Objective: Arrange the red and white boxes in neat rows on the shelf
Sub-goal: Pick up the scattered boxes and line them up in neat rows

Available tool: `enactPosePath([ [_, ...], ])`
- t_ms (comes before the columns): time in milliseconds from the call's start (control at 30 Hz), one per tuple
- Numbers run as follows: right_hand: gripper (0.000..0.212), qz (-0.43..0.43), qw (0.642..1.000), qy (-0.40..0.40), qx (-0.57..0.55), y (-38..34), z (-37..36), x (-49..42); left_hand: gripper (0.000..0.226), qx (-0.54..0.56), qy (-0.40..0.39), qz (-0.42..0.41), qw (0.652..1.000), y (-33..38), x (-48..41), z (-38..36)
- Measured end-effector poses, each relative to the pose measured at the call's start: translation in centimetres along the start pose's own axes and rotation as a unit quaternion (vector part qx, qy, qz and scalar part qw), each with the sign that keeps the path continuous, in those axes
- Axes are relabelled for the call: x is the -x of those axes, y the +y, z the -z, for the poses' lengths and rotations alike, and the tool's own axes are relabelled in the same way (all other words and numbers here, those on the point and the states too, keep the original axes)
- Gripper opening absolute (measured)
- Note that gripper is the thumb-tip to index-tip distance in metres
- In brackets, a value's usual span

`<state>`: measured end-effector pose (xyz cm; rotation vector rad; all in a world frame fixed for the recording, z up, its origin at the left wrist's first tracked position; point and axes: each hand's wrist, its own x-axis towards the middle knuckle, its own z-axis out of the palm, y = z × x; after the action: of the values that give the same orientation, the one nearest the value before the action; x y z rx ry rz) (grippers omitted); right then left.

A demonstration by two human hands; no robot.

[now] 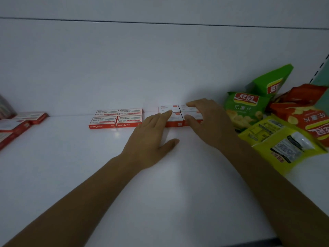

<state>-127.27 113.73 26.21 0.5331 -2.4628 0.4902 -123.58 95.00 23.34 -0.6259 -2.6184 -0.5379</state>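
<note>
A two-by-two block of red and white boxes [175, 123] sits at the back edge of the shelf [71, 157], right of centre. The left hand [149, 138] is flat, straight fingers touching its left side. The right hand [211, 120] curls thumb and fingers round its right end, with chip bags [247, 107] just beside it.

white shelf board [53, 175], white back panel [124, 59] with seam; slotted upright [321, 68] far right; dim light.
</note>
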Motion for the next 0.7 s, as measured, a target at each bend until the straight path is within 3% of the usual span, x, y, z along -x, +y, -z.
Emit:
enactPosePath([
  [233, 0.050, 0.065, 0.995, 0.034, 0.069, -2.8, 1.4, 0.7, 0.075, -0.076, 0.094, -0.001, 0.993, 0.3, -0.3, 1.6],
  [467, 0.055, 0.065, 0.995, 0.041, 0.058, -6.4, 3.1, -1.0, 0.074, -0.211, 0.117, -0.034, 0.970, -0.2, -0.2, 7.0],
  [700, 0.053, 0.144, 0.988, 0.048, -0.020, -14.9, -0.5, -2.6, 0.071, -0.303, 0.098, -0.007, 0.948, -6.6, 5.6, 13.0],
])
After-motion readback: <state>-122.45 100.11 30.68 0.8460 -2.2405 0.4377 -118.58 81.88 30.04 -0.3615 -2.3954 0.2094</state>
